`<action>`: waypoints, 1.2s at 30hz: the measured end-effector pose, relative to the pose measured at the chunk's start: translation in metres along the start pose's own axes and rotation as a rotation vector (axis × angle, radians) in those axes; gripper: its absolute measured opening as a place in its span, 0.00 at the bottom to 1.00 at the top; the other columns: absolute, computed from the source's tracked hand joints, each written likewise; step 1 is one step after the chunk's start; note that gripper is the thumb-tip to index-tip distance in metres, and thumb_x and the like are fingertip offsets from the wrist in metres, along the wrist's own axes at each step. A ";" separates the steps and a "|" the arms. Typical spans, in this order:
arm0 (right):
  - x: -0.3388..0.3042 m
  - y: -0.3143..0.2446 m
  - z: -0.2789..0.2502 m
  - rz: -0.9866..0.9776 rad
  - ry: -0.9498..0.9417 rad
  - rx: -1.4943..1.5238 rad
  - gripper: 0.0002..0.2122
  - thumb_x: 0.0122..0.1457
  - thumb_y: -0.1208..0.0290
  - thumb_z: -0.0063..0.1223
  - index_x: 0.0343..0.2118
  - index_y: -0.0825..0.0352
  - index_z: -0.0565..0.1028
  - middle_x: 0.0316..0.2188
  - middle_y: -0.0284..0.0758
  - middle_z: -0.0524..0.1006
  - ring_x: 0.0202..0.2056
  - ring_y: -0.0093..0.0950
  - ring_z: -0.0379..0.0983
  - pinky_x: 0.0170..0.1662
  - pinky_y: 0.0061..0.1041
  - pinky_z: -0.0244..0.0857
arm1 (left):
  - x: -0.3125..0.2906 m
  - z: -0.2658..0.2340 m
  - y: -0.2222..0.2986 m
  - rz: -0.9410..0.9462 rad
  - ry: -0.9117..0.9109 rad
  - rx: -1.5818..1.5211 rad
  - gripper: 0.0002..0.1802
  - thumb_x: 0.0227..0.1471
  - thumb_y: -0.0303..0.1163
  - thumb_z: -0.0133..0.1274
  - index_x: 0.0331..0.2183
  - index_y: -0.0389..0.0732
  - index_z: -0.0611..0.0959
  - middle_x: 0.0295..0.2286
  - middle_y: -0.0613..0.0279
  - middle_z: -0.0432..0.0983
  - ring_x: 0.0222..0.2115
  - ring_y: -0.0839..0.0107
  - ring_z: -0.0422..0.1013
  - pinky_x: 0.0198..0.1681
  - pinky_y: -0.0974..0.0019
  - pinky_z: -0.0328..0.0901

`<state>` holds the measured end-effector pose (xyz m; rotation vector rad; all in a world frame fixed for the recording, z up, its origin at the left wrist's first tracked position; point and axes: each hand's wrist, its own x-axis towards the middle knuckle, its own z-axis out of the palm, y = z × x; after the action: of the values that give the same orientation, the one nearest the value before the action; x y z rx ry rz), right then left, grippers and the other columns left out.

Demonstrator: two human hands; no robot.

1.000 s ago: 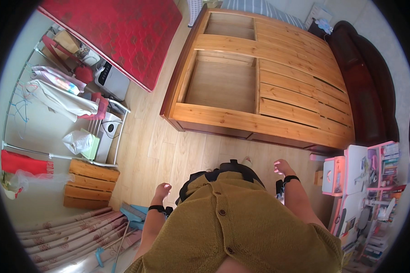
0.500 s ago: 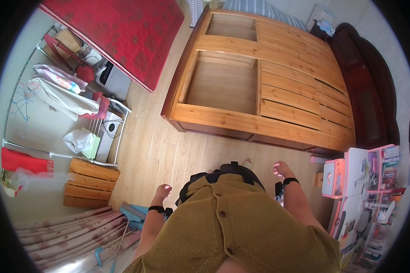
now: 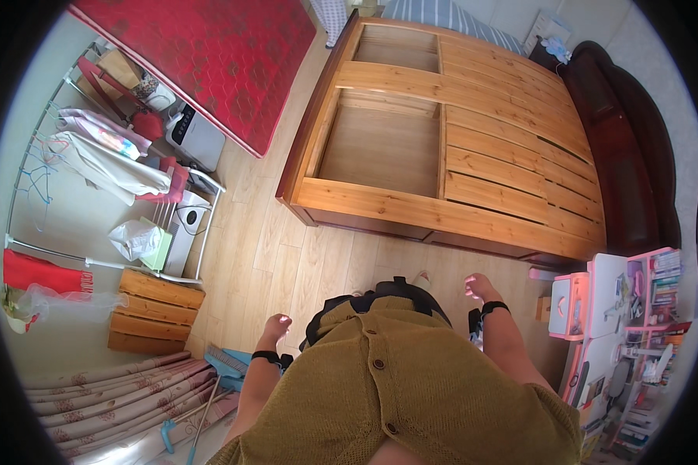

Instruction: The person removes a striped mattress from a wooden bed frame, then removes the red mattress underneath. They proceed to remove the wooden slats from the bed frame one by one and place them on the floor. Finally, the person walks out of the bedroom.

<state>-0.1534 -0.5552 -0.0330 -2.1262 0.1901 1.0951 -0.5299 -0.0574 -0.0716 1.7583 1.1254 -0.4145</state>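
Both my arms hang down at my sides, each with a black strap round the wrist. My left hand (image 3: 277, 327) is beside the left hip, over the floor, its fingers loosely bent and nothing seen in them. On the other side, my right hand (image 3: 481, 287) hangs lower than the waist, fingers slightly apart and curled, also without anything visible in it. Neither hand touches furniture. The nearest large thing ahead is a wooden bed frame (image 3: 380, 189), with slats on the right and two uncovered compartments on the left.
A red mattress (image 3: 233, 62) leans at the far left. Along the left wall stand a clothes rack (image 3: 202, 240) and a slatted wood panel (image 3: 155, 310). A broom and dustpan (image 3: 225, 364) lie near the curtain (image 3: 124, 403). To the right is a pink-and-white desk (image 3: 603, 294) with bookshelves.
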 end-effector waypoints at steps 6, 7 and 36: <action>-0.002 -0.002 -0.002 0.029 -0.011 0.018 0.10 0.49 0.76 0.39 0.36 0.70 0.69 0.24 0.37 0.71 0.24 0.29 0.71 0.19 0.21 0.59 | 0.000 0.000 0.005 0.015 -0.006 -0.002 0.12 0.42 0.34 0.51 0.30 0.36 0.76 0.23 0.55 0.74 0.20 0.69 0.71 0.24 0.67 0.65; -0.002 -0.002 -0.002 0.007 -0.006 -0.004 0.10 0.49 0.76 0.39 0.36 0.70 0.69 0.24 0.37 0.71 0.24 0.29 0.71 0.19 0.21 0.59 | 0.000 -0.001 0.006 0.038 0.004 0.021 0.12 0.42 0.34 0.51 0.30 0.36 0.76 0.23 0.55 0.74 0.20 0.69 0.71 0.24 0.67 0.65; -0.010 0.010 -0.004 0.094 0.044 -0.017 0.05 0.48 0.74 0.41 0.24 0.69 0.69 0.19 0.37 0.71 0.21 0.29 0.71 0.20 0.23 0.60 | -0.009 -0.009 0.009 -0.089 -0.054 0.022 0.17 0.43 0.40 0.49 0.20 0.32 0.77 0.17 0.57 0.73 0.18 0.70 0.69 0.24 0.68 0.63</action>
<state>-0.1618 -0.5670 -0.0290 -2.1765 0.3049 1.1080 -0.5288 -0.0554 -0.0566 1.7106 1.1673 -0.5275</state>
